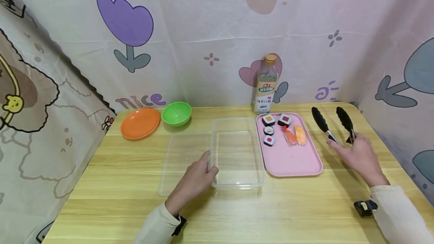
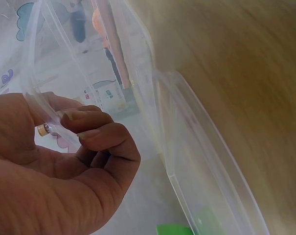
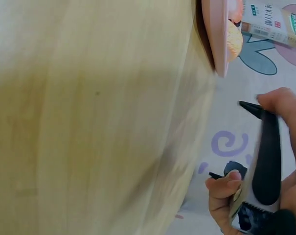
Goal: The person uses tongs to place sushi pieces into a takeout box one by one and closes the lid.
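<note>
Gripping two things at once on my wooden table [image 1: 135, 183].
My left hand [image 1: 196, 178] pinches the clear rectangular plastic container [image 1: 237, 153] rim; my right hand [image 1: 356, 157] holds black-tipped metal tongs [image 1: 332, 123].

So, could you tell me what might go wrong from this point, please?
The left hand only pinches the rim of the clear container, so the light box could tip or slide. The right hand grips the black tongs near their joint; the long arms may be hard to steer and could knock the sushi pieces packed close together on the pink tray.
</note>
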Tool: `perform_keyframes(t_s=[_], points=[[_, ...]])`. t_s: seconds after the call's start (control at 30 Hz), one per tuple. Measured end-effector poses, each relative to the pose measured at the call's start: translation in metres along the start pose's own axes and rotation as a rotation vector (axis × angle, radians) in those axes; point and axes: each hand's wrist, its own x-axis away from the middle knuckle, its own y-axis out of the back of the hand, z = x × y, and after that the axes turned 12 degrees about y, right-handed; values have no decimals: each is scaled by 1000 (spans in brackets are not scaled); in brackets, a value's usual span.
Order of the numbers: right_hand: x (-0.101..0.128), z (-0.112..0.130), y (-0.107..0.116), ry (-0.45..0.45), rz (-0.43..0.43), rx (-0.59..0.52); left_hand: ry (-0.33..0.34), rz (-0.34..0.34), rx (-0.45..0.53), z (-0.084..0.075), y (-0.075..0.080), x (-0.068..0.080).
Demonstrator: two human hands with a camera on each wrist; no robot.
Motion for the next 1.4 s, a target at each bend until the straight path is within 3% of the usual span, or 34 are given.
perform_keyframes(t_s=[0.53, 0.93, 1.4], points=[[5, 5, 3, 3, -48, 22, 2, -1, -7, 0, 1, 0], [14, 8, 8, -25, 4, 12, 7, 12, -1, 0, 0, 0], [35, 16, 13, 132, 16, 135, 4, 9, -1, 0, 1, 0]])
